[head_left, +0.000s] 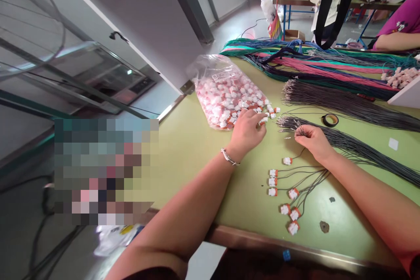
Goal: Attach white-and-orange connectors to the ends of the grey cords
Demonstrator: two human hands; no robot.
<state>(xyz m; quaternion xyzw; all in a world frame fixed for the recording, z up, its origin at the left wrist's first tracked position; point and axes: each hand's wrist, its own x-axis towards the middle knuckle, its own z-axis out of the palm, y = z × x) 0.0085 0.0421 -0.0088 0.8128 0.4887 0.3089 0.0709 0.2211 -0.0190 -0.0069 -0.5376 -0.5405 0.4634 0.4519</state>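
My left hand point(248, 130) is at the mouth of a clear plastic bag point(218, 89) full of small white and orange connectors. Its fingers are curled over the connectors at the opening; whether they grip one is hidden. My right hand point(311, 140) pinches a few thin dark wires, their tips poking up between thumb and fingers. Beside it lies a bundle of dark wires point(354, 138) with bare metal ends. Below my hands, several connectors with wires attached point(293, 193) are spread on the green table point(243, 210).
Black tape roll point(330, 120) lies behind my right hand. Another dark wire bundle point(328, 100) and coloured wire bundles point(305, 61) stretch across the back. Pale connectors point(402, 78) are heaped at the right. A person's arm point(398, 40) shows at the far right.
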